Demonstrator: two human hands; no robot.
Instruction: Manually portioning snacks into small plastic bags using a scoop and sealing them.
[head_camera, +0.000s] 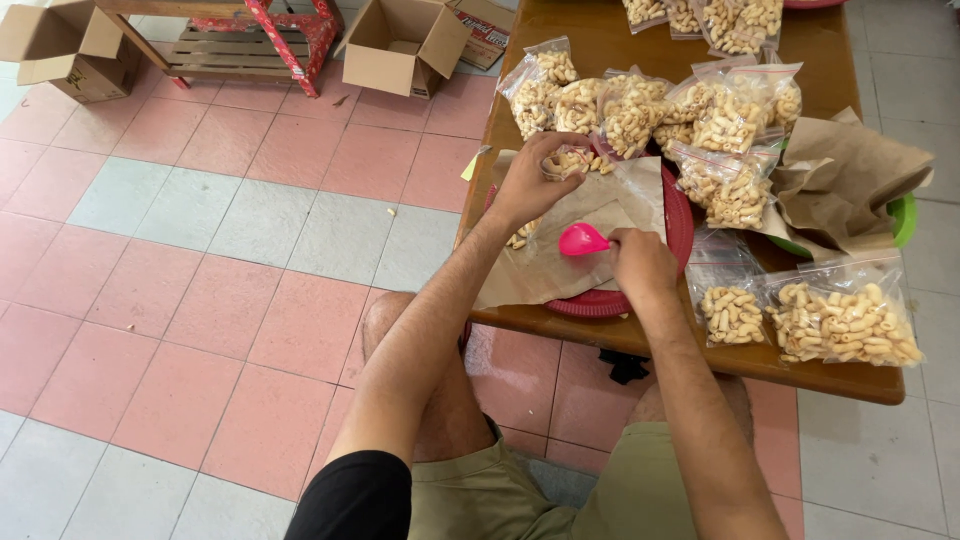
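Note:
My left hand (530, 180) grips the top of a small clear plastic bag (568, 160) partly filled with pale curled snacks, held over brown paper (590, 255). The paper lies on a red round tray (600, 303) on a wooden table (600, 50). My right hand (643, 262) holds a pink plastic scoop (582, 240), its bowl pointing left toward the bag, just above the paper. A few loose snacks (518, 236) lie on the paper under my left wrist.
Several filled snack bags (640, 110) are piled behind the tray, and two more (845, 320) lie at the table's right front. Crumpled brown paper (850, 175) covers a green bowl (903, 220). Cardboard boxes (400, 45) and a wooden pallet (220, 55) stand on the tiled floor.

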